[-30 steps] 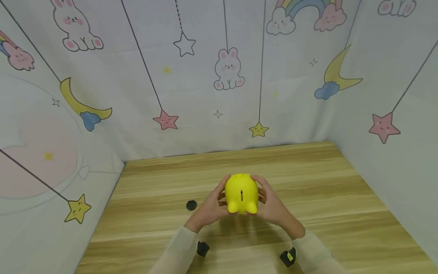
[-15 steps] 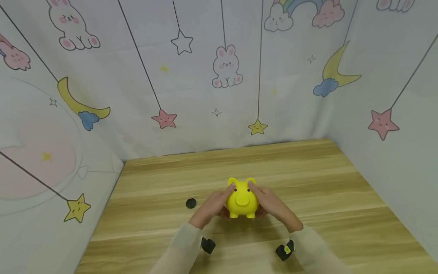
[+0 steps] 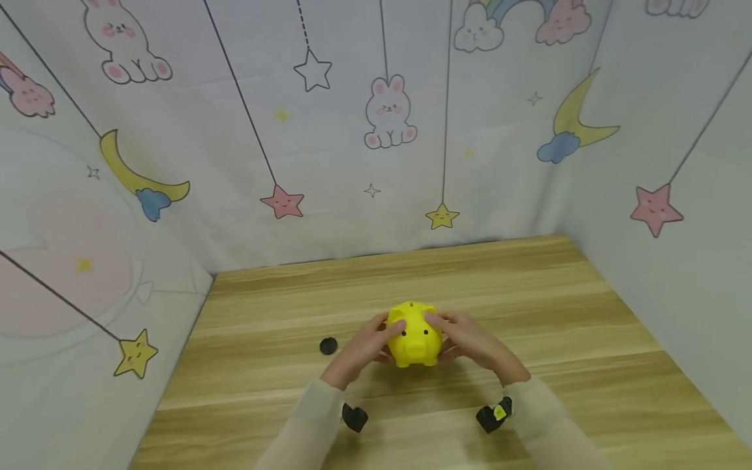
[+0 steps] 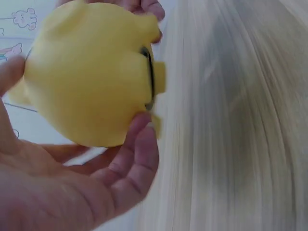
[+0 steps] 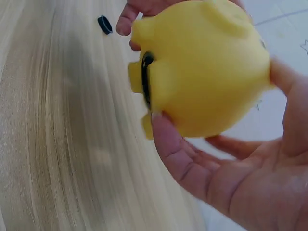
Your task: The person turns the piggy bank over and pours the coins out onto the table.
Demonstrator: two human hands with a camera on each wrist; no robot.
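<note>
Both hands hold a yellow piggy bank (image 3: 414, 344) raised over the table, its snout and two black eyes toward the head camera. My left hand (image 3: 365, 344) grips its left side, thumb near one ear and fingers curled beneath. On the opposite side my right hand (image 3: 472, 341) grips it the same way. In the wrist views its short feet and a dark-edged round opening (image 4: 148, 77) show on the underside. A small black round cap (image 3: 328, 346) lies on the table to the left of my left hand; in the right wrist view this cap (image 5: 105, 24) appears beyond the bank.
The wood-grain table (image 3: 282, 294) meets a white cloth backdrop (image 3: 341, 163) printed with rabbits, stars and moons at the back and both sides. Black wrist cameras (image 3: 354, 418) sit below each cuff.
The piggy bank has turned from its coin slot facing the head camera to its face showing, then tipped back slightly. Both hands shifted their thumbs onto its front. The cap stayed put.
</note>
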